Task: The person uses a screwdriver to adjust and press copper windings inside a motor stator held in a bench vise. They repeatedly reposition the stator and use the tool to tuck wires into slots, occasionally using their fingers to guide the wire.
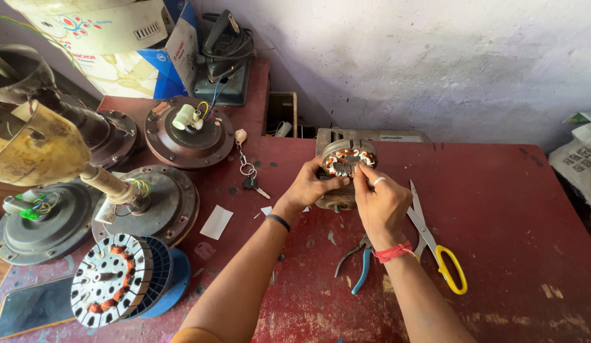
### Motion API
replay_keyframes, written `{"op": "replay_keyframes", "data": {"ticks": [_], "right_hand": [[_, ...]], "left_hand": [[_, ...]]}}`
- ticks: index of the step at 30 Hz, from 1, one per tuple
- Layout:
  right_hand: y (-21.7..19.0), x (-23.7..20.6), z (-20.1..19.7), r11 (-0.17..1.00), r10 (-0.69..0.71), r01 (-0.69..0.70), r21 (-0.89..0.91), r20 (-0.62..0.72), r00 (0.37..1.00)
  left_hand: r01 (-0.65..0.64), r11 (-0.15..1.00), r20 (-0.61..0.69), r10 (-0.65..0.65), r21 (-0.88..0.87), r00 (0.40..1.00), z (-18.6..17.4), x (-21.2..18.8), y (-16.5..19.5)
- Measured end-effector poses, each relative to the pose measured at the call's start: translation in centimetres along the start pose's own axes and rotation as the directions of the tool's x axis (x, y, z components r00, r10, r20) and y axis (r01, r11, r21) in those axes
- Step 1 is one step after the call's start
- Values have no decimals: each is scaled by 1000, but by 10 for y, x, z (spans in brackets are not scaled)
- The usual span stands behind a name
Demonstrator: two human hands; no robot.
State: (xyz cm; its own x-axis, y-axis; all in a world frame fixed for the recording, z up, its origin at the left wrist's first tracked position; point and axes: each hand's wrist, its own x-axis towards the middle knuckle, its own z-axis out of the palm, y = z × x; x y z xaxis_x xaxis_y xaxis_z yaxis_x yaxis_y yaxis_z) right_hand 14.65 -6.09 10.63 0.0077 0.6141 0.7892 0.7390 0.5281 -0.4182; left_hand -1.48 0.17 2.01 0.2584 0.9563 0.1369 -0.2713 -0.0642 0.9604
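Stator housing, a small round motor shell with copper windings showing inside, is sitting on the red table just above frame centre, near the wall at 12 o'clock. Left hand is gripping its left rim with fingers curled, while right hand is pinching narrowly at the windings on the right side. Yellow-handled scissors are lying at 3 o'clock of the right wrist, blue-handled pliers at 6 o'clock of the housing, and keys at 9 o'clock.
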Motion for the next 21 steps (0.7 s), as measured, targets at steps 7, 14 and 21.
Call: {"op": "replay_keyframes", "data": {"ticks": [7,14,21], "right_hand": [[3,-3,9,998,46,-51,46,99,994],[8,-25,-28,416,625,-738,531,423,656],[-14,-7,-46,137,492,-915,380,775,396]], "left_hand": [[-62,990,-74,72,128,995,0,5,-12],[-106,979,-72,120,175,990,5,2,-5],[1,997,-38,2,78,999,4,-3,11]]}}
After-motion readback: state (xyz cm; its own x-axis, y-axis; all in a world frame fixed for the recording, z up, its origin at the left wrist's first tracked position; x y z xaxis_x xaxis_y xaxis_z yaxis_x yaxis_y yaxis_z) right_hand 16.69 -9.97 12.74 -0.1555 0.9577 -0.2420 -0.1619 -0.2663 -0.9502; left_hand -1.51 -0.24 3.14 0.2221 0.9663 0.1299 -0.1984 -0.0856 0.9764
